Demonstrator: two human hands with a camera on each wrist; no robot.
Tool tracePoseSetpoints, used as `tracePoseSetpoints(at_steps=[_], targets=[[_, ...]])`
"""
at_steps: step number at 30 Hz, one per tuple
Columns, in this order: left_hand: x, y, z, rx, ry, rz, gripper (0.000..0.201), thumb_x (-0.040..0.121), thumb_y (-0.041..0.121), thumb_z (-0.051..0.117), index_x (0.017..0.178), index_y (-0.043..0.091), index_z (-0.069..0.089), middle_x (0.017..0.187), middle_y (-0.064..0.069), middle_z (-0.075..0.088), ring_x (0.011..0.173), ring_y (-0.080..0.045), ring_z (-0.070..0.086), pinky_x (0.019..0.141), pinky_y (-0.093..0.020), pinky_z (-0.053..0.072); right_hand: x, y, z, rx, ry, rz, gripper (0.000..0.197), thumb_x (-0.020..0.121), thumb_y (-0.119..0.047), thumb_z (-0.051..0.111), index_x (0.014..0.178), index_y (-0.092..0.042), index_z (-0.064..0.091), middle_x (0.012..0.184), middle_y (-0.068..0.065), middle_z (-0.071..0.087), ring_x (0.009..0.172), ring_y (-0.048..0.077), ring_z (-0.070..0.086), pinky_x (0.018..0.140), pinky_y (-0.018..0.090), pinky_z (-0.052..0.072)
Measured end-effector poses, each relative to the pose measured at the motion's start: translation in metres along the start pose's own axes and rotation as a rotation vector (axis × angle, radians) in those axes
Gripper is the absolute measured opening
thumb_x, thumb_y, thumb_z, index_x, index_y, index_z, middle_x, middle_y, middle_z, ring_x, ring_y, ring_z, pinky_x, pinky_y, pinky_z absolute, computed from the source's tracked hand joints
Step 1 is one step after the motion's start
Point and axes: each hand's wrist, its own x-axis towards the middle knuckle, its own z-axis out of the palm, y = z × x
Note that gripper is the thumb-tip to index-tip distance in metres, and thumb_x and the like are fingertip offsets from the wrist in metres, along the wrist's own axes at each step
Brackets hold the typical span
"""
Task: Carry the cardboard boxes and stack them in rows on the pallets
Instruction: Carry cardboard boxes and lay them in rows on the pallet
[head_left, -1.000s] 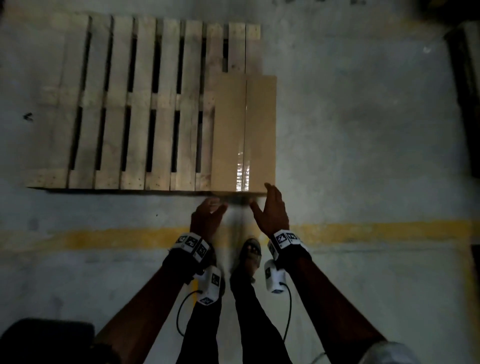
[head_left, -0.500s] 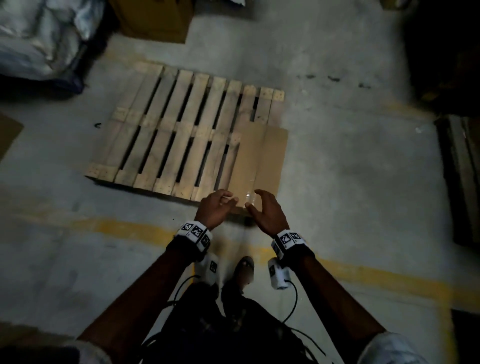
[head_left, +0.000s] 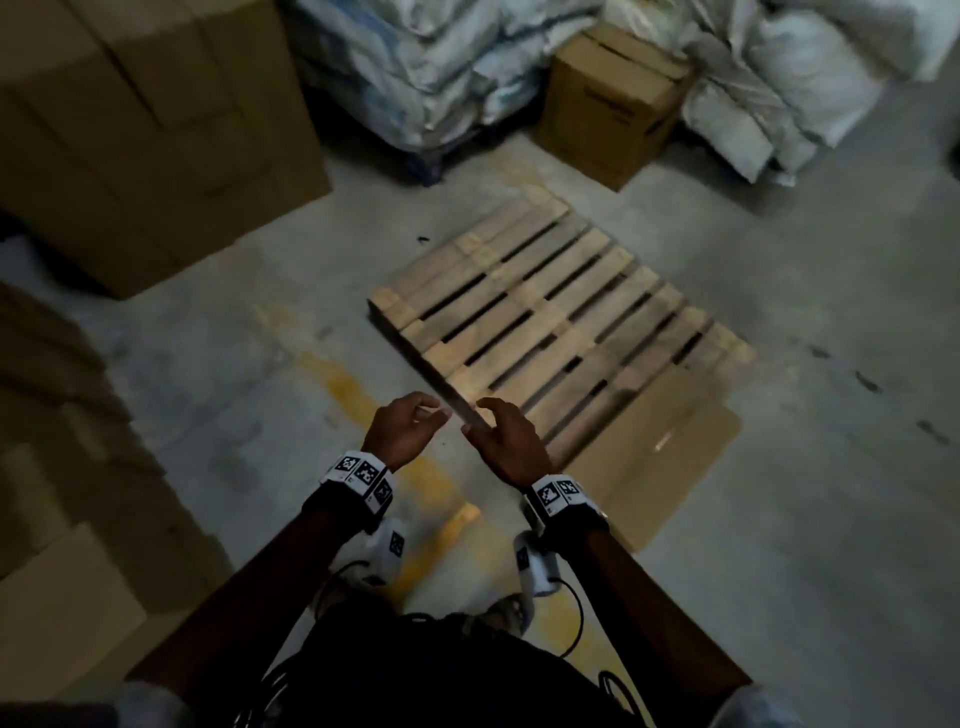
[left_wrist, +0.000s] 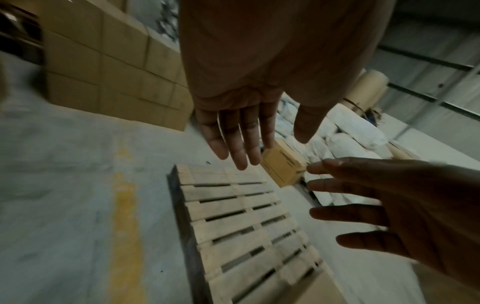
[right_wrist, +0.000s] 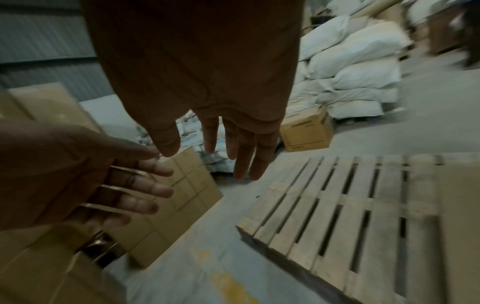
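Flat cardboard box (head_left: 649, 447) on pallet (head_left: 545, 317)

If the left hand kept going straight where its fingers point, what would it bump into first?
Probably the wooden pallet on the floor: the left hand points its empty fingers down toward its near corner. Depth is unclear.

- White sacks (head_left: 545, 67), heaped along top of head view.
- Yellow floor line (head_left: 358, 395), worn, running lower centre.
- Grey concrete floor (head_left: 831, 519); dark scuffs at right.
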Motion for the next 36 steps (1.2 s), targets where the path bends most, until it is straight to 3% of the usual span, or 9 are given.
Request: tracePoseSetpoints(at_steps=[4,8,11,15,19,24,27,30,36], targets=[[-0.008,-0.061,-0.085,-0.036,0.112,-0.098,0.025,0.093,0.049,0.069,0.105,0.026,0.069,0.098,0.003,0.070,0.096,-0.016,0.065,0.087,-0.028,0.048,0.036,-0.071,0.052,-0.088,-0.078,-0.131,0.063,0.097,-0.062,0.054,0.144,-0.020,0.051,0.145,0.006,0.053,0.125,0.028,0.058,0.103,0.046,0.049],[-0.022,-0.132,-0.183,-0.101,0.259,-0.183,0.024,0.093,0.047,0.071,0.103,0.025,0.071,0.101,-0.001,0.074,0.095,-0.017,0.066,0.089,-0.028,0.049,0.073,-0.160,0.121,-0.132,-0.196,-0.213,0.053,0.100,-0.049,0.060,0.143,-0.018,0.053,0.146,0.006,0.053,0.122,0.028,0.061,0.100,0.040,0.049],[-0.034,-0.185,-0.248,-0.177,0.373,-0.254,0.024,0.093,0.045,0.072,0.102,0.023,0.072,0.101,0.001,0.074,0.095,-0.016,0.067,0.085,-0.025,0.047,0.096,-0.221,0.178,-0.183,-0.305,-0.310,0.052,0.099,-0.050,0.062,0.141,-0.020,0.054,0.144,0.007,0.053,0.119,0.031,0.062,0.099,0.046,0.051],[-0.061,-0.255,-0.317,-0.274,0.501,-0.401,0.027,0.093,0.047,0.070,0.104,0.023,0.073,0.104,0.001,0.074,0.102,-0.019,0.068,0.093,-0.034,0.054,0.115,-0.299,0.253,-0.270,-0.463,-0.445,0.052,0.100,-0.047,0.062,0.143,-0.020,0.053,0.148,0.006,0.049,0.123,0.029,0.060,0.098,0.042,0.050],[-0.086,-0.303,-0.359,-0.304,0.584,-0.487,0.031,0.096,0.045,0.068,0.111,0.018,0.072,0.107,0.001,0.073,0.104,-0.020,0.067,0.084,-0.027,0.049,0.125,-0.362,0.308,-0.320,-0.583,-0.569,0.051,0.100,-0.046,0.061,0.143,-0.020,0.053,0.148,0.006,0.047,0.125,0.027,0.058,0.101,0.039,0.048],[-0.115,-0.357,-0.395,-0.291,0.679,-0.603,0.041,0.096,0.050,0.063,0.116,0.017,0.073,0.121,-0.006,0.072,0.116,-0.028,0.065,0.099,-0.034,0.048,0.147,-0.426,0.375,-0.401,-0.744,-0.678,0.052,0.102,-0.047,0.058,0.145,-0.021,0.050,0.152,0.005,0.043,0.127,0.029,0.056,0.102,0.041,0.048],[-0.124,-0.378,-0.417,-0.350,0.748,-0.670,0.044,0.098,0.047,0.057,0.120,0.011,0.072,0.123,-0.009,0.070,0.118,-0.029,0.064,0.098,-0.031,0.048,0.166,-0.465,0.415,-0.416,-0.812,-0.725,0.051,0.101,-0.044,0.060,0.145,-0.020,0.050,0.152,0.005,0.043,0.128,0.027,0.055,0.103,0.038,0.047],[-0.127,-0.399,-0.443,-0.383,0.812,-0.742,0.047,0.099,0.047,0.057,0.118,0.007,0.072,0.127,-0.009,0.067,0.121,-0.028,0.060,0.104,-0.039,0.046,0.191,-0.507,0.463,-0.420,-0.877,-0.780,0.050,0.099,-0.038,0.065,0.143,-0.019,0.053,0.148,0.005,0.047,0.126,0.027,0.056,0.104,0.039,0.047],[-0.118,-0.454,-0.490,-0.588,1.034,-0.918,0.041,0.096,0.052,0.064,0.122,0.020,0.069,0.128,-0.003,0.068,0.121,-0.026,0.061,0.103,-0.034,0.047,0.238,-0.588,0.559,-0.524,-1.068,-0.951,0.057,0.099,-0.029,0.064,0.151,-0.016,0.045,0.155,0.009,0.041,0.138,0.029,0.047,0.113,0.038,0.039]])
